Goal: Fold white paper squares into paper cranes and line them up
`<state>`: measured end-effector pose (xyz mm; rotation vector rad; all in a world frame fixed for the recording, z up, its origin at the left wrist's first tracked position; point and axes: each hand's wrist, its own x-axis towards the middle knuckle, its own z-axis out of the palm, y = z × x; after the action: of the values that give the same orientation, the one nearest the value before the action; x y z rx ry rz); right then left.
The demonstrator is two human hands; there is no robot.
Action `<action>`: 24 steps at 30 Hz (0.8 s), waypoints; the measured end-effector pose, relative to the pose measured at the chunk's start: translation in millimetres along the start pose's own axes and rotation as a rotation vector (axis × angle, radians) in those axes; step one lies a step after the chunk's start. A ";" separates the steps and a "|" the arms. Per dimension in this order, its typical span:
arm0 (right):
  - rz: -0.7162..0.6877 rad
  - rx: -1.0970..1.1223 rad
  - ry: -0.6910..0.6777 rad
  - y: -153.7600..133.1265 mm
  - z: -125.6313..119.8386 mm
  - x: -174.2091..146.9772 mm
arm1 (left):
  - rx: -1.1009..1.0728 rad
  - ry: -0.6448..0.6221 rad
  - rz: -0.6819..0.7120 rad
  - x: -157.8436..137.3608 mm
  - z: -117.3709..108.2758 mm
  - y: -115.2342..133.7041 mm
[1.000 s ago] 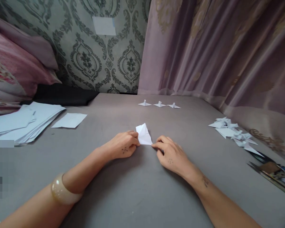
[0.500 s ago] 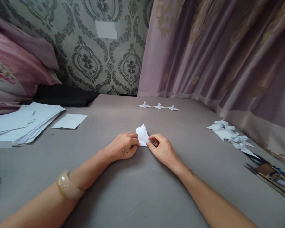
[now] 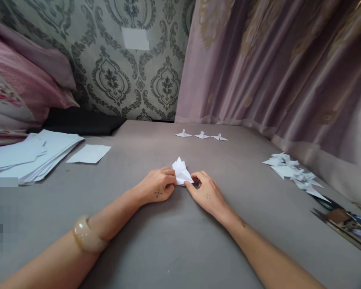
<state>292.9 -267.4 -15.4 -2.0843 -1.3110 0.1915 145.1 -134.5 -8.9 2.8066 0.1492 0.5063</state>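
A small folded piece of white paper (image 3: 182,173) lies on the grey surface between my hands, with pointed flaps at its top and right. My left hand (image 3: 160,184) is closed, its fingertips pinching the paper's left edge. From the right, my right hand (image 3: 207,193) holds the lower right corner, thumb in front and curled fingers behind. Part of the paper's left side is hidden by my left fingers.
Three folded paper cranes (image 3: 201,135) stand in a row farther back. More cranes (image 3: 291,170) lie heaped at the right, near scissors (image 3: 339,230). At left are a stack of white sheets (image 3: 52,150), a single square sheet (image 3: 90,153) and a black folded item (image 3: 84,122).
The right flap of the paper now shows as a point spread out to the right. My right fingers have shifted slightly around that corner; my left hand stays in place.
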 end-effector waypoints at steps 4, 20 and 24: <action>-0.067 0.085 0.052 1.6 3.6 1.4 | 0.007 -0.002 0.016 -0.2 1.1 -1.1; -0.326 -0.065 0.092 8.4 -9.6 -0.6 | 0.386 0.217 0.176 -2.7 -4.8 2.1; -0.314 -0.182 -0.022 9.3 -12.6 -9.2 | 0.346 0.067 0.225 -1.3 -3.1 5.9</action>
<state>301.0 -283.5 -13.3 -1.9909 -1.7016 -0.0437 143.1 -139.5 -4.9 3.1653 -0.0760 0.6847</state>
